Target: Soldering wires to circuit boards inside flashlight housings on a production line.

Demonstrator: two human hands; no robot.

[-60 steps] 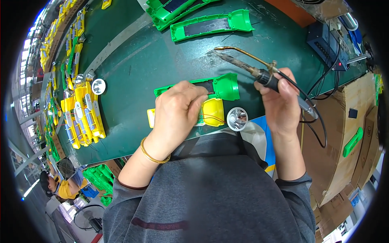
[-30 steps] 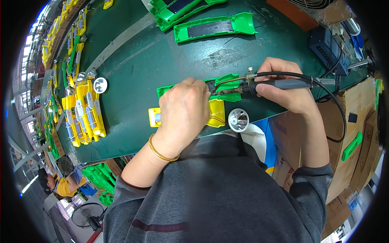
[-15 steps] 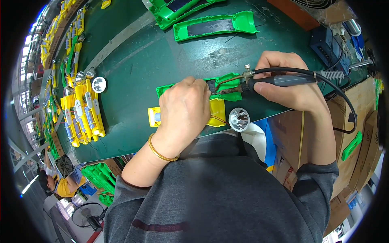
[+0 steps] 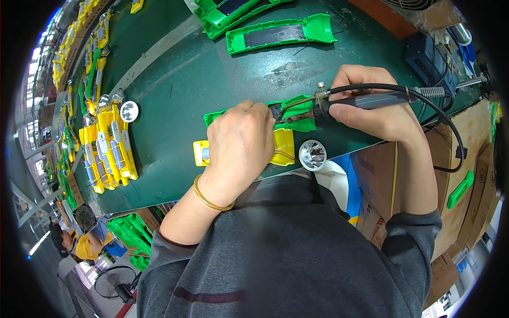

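Note:
My right hand (image 4: 368, 103) is closed round the handle of a soldering iron (image 4: 387, 99) with a thin metal feed tube alongside its tip. The tip reaches into a green plastic flashlight half-shell (image 4: 301, 125) in front of me. My left hand (image 4: 238, 135), fingers bent down, covers the middle of that shell; what its fingertips pinch is hidden beneath it. Below the green shell lies a yellow half-shell (image 4: 284, 148), partly under my left hand, with a blue cylindrical cell at its left end. A red wire runs from it to a round silver reflector (image 4: 312, 155) near the table edge.
Yellow shells with cells and wires (image 4: 108, 151) are stacked at the left, a reflector (image 4: 129, 111) beside them. An open green shell (image 4: 281, 34) lies at the far side. A blue box-shaped unit (image 4: 427, 58) stands far right. Cardboard boxes (image 4: 413, 169) sit right of the table.
My right hand and the soldering iron have shifted slightly left and up, the iron's tip moving a little within the green shell. My left hand has stayed nearly still.

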